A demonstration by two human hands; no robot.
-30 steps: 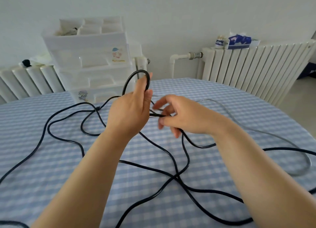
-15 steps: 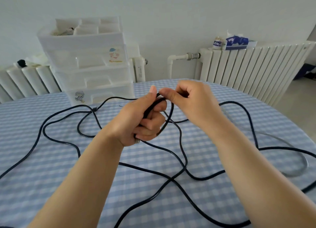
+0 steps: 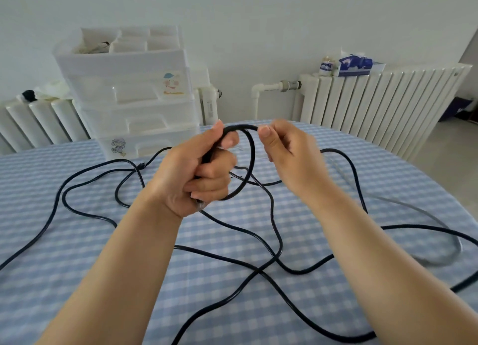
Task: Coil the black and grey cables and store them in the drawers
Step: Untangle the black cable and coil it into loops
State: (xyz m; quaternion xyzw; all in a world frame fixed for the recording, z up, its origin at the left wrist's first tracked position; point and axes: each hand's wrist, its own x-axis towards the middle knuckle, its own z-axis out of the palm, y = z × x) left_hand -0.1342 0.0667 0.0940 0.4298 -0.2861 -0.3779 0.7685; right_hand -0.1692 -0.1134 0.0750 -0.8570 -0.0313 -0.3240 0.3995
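Sprawling in loose loops across the checked tablecloth (image 3: 77,280) at the bottom of the frame lay the black cable (image 3: 279,244), the grey cable (image 3: 439,260) curving at right. At centre, the left hand (image 3: 196,174) gripped a small black coil in curled fingers; the right hand (image 3: 289,150) pinched its top. Behind, upper left, stood the white drawers (image 3: 134,96).

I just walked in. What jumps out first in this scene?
Two bare hands in the middle: the left hand grips a small loop of black cable, and the right hand pinches its top. The cable's loose remainder sprawls across the blue checked tablecloth, with white plastic drawers standing behind at left.
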